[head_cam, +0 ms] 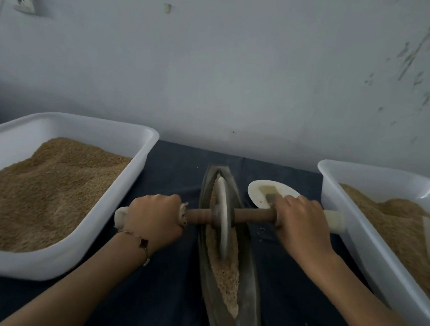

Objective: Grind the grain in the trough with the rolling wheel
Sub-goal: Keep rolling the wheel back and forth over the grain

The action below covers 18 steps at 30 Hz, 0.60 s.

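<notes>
Left hand [154, 216] fingers curled round the left end of the wooden axle [253, 214], knuckles up, gripping over a pale wrap whose end sticks out past the little-finger side; thin bracelet [141, 244] with a dark charm on that wrist. Right hand [300, 222] gripping the right end of the same axle the same way, pale wrapped tip poking out beyond it toward the right tub. Between the two grips the axle runs through the hub of the rolling wheel [222, 215], a thin metal disc standing on edge, lower rim down in the trough [233, 314]. Trough is a long narrow dark boat-shaped channel running from near the wall toward the person, slightly angled, lying on a dark cloth [164, 305]. Grain [226, 278] fills the channel floor as a tan strip, visible on the near side of the wheel and a little on the far side; a few loose specks on the cloth just under the right hand. Just beyond the right fingers: white flat scoop-like plate [261, 193] with a small brush on it, partly hidden by the knuckles. Outboard of the left hand: white plastic tub [139, 153] heaped with tan grain. Outboard of the right hand: second white tub [341, 183], also holding grain, with a pale flat piece lying in it. Behind everything, pale wall [246, 72], with a socket and cable at top left. No brand, label or readable text anywhere.
</notes>
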{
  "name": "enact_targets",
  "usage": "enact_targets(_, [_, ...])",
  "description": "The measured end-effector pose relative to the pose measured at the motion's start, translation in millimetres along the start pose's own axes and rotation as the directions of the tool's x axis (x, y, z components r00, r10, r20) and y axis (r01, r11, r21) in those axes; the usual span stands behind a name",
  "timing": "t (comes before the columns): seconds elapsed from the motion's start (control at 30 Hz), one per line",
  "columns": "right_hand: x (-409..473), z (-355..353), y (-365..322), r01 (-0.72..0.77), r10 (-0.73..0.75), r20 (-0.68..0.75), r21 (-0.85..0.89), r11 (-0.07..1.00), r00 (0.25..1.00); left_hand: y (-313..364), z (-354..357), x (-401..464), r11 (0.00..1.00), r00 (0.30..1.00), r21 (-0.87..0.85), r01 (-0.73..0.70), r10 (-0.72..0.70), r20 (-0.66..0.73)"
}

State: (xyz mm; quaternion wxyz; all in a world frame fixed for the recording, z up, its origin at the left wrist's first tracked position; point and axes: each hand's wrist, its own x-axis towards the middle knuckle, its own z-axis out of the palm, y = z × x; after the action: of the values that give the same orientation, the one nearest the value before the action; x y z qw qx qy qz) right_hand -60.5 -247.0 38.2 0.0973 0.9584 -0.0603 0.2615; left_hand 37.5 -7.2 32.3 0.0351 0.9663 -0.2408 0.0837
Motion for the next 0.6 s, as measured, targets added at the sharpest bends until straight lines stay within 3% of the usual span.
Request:
enact_targets(0.3, [-53.7,-42.9,5.3,-0.053,0.058,0.272,-0.025,0.998,0.96,9.6,-20.3,-60.7,0.986,0.992,0.156,-0.068,0.083,-0.092])
enact_targets(0.43, [-44.3,-36.6,-0.8,-0.07,0.073,0.26,-0.021,0.997,0.963,7.7,-12.9,-47.0,0.99,0.997,0.127,-0.054,0.061,-0.054])
enact_targets(0.6, [-9.5,-0.6,-1.4,-0.05,0.049,0.136,0.005,0.999,0.99,-2.7,6.2,-8.2,0.999,1.0,0.038,-0.012,0.012,-0.008])
